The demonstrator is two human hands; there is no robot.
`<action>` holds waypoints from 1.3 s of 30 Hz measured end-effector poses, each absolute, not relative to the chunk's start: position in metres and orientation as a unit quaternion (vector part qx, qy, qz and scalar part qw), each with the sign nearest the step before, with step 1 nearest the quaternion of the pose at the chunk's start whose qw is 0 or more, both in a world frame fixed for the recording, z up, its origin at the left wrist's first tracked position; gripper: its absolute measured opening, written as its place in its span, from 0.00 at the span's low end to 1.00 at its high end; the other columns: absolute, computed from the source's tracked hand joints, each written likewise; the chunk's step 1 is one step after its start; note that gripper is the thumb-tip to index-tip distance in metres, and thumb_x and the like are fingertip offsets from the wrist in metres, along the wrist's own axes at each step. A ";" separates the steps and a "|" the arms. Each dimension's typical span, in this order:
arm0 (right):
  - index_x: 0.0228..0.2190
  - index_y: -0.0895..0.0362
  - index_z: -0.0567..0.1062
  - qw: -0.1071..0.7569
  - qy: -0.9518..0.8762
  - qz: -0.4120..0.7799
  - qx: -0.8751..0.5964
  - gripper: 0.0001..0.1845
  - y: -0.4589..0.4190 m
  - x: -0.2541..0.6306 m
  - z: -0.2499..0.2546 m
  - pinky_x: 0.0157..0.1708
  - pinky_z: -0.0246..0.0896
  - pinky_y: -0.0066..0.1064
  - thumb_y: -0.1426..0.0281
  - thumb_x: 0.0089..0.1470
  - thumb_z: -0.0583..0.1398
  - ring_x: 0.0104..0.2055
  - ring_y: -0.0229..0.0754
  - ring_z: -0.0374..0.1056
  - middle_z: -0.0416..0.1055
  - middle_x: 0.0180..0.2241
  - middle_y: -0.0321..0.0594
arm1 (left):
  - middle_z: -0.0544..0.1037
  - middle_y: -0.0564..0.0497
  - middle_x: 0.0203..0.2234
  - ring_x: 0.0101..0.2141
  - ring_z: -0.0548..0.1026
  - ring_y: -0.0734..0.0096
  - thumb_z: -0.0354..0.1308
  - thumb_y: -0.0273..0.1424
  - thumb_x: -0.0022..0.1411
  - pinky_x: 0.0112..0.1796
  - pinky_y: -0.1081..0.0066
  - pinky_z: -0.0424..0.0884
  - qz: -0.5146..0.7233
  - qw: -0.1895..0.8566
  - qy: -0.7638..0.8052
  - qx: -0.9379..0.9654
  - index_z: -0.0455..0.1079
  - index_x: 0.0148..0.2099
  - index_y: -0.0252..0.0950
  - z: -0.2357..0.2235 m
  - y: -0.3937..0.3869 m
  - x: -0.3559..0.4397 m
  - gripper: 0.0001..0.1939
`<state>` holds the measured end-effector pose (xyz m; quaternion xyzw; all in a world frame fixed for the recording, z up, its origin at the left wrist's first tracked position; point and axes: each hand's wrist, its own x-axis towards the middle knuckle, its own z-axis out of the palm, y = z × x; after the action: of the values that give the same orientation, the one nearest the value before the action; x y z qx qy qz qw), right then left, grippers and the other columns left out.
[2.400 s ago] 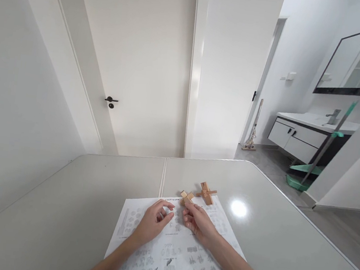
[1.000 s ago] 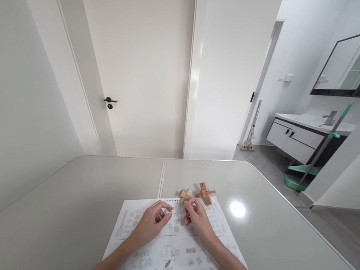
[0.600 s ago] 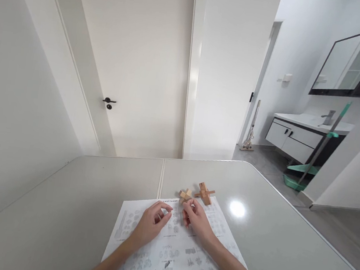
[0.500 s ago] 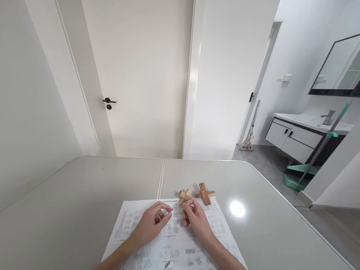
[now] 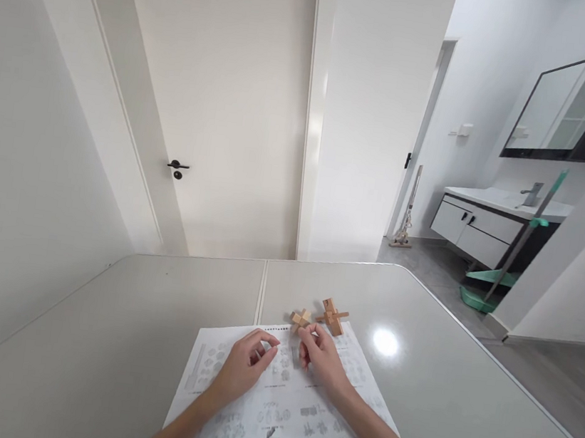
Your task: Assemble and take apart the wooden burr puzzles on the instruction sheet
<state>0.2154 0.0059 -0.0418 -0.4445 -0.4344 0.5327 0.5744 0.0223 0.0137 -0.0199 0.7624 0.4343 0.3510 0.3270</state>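
Note:
My left hand [image 5: 244, 363] rests on the left part of a printed sheet [image 5: 273, 403]. Its fingers are bent but apart from the thumb, with nothing between them. On the sheet's right side lies my right hand [image 5: 322, 356], fingers curled in and thumb close to the forefinger; I see nothing in it. Just beyond its fingertips sits a small pale wooden interlocking puzzle [image 5: 301, 318], at the sheet's far edge; whether they touch I cannot tell. Behind it to the right stands a larger, darker wooden interlocking puzzle [image 5: 333, 316] with a thin crossbar. Rows of grey pictures cover the sheet.
The grey table [image 5: 94, 336] has a seam across it and rounded far corners. Past it are a white door [image 5: 242, 112], a mop [image 5: 409, 213], a washbasin cabinet [image 5: 478, 225] and a green dustpan [image 5: 481, 294]. A light glare lies on the tabletop.
My right fingers, earlier stretched onto the pale puzzle, have drawn back and curled. My left hand keeps its pose. Both puzzles stay in place; the view has shifted slightly.

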 end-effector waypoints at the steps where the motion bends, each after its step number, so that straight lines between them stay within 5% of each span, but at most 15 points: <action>1: 0.25 0.52 0.61 0.580 -0.436 0.520 -0.451 0.27 0.007 0.219 -0.040 0.18 0.53 0.28 0.43 0.51 0.62 0.16 0.36 0.57 0.62 0.15 0.28 | 0.76 0.50 0.32 0.25 0.68 0.74 0.55 0.43 0.67 0.26 0.76 0.64 0.354 0.328 0.435 0.760 0.74 0.40 0.38 -0.019 0.014 0.022 0.14; 11: 0.21 0.52 0.59 0.687 -0.377 0.328 -0.528 0.29 0.024 0.266 -0.032 0.20 0.49 0.30 0.43 0.58 0.55 0.19 0.37 0.51 0.55 0.17 0.30 | 0.65 0.55 0.20 0.22 0.60 0.75 0.53 0.44 0.67 0.24 0.75 0.56 0.376 0.333 0.449 0.739 0.67 0.29 0.36 -0.020 0.018 0.015 0.19; 20: 0.38 0.53 0.73 0.605 -0.420 0.425 -0.526 0.29 0.027 0.262 -0.044 0.14 0.52 0.32 0.40 0.53 0.58 0.12 0.40 0.55 0.60 0.10 0.29 | 0.64 0.56 0.20 0.22 0.58 0.75 0.52 0.44 0.66 0.24 0.75 0.55 0.374 0.331 0.449 0.741 0.66 0.28 0.36 -0.023 0.020 0.015 0.19; 31: 0.50 0.49 0.67 0.568 -0.398 0.504 -0.515 0.32 0.033 0.261 -0.058 0.12 0.57 0.28 0.41 0.55 0.55 0.15 0.41 0.69 0.74 0.23 0.32 | 0.64 0.56 0.20 0.22 0.58 0.76 0.53 0.44 0.66 0.24 0.75 0.55 0.384 0.331 0.449 0.736 0.67 0.28 0.36 -0.025 0.021 0.015 0.19; 39: 0.50 0.51 0.66 0.574 -0.405 0.501 -0.507 0.31 0.032 0.260 -0.058 0.14 0.59 0.27 0.42 0.56 0.55 0.18 0.42 0.72 0.76 0.25 0.34 | 0.64 0.56 0.20 0.22 0.58 0.75 0.52 0.46 0.67 0.23 0.75 0.55 0.370 0.328 0.450 0.743 0.67 0.29 0.37 -0.025 0.020 0.014 0.21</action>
<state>0.2595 0.0317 -0.0576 -0.5065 -0.4047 0.5007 0.5736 0.0143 0.0205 -0.0246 0.7431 0.4503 0.3704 0.3283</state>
